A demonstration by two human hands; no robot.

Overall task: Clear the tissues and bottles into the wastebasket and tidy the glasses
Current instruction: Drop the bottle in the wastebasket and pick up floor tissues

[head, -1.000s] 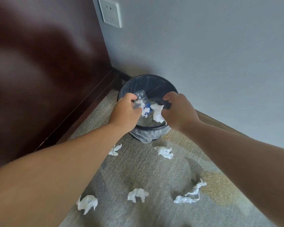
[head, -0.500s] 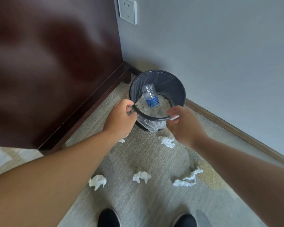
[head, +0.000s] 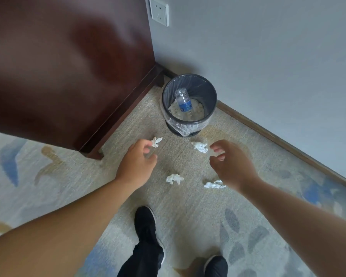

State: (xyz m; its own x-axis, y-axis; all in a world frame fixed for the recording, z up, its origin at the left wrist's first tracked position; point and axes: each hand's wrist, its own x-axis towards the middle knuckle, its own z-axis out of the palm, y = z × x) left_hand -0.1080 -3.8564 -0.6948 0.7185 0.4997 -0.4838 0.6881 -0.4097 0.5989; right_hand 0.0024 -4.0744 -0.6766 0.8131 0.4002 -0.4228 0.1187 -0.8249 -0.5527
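A dark round wastebasket (head: 212, 90) with a clear liner stands in the corner by the wall. Inside it a clear plastic bottle (head: 183, 102) with a blue label leans on a heap of white tissues. Crumpled tissues lie on the carpet in front: one (head: 156, 141) by my left fingertips, one (head: 200, 146) just left of my right fingers, one (head: 174, 178) between my hands, and one (head: 214, 184) partly under my right wrist. My left hand (head: 137, 163) and my right hand (head: 231, 163) hover empty above the carpet, fingers loosely curled.
A dark wooden cabinet (head: 68, 66) fills the left, its foot near my left hand. A grey wall with a baseboard (head: 288, 144) runs along the right; a socket (head: 159, 12) sits high up. My black shoes (head: 145, 222) stand on the patterned carpet.
Both hands let go of the bottle and tissue over the basket, then drew back and down toward the tissues on the carpet. The bottle now lies in the basket. My view pulled back.
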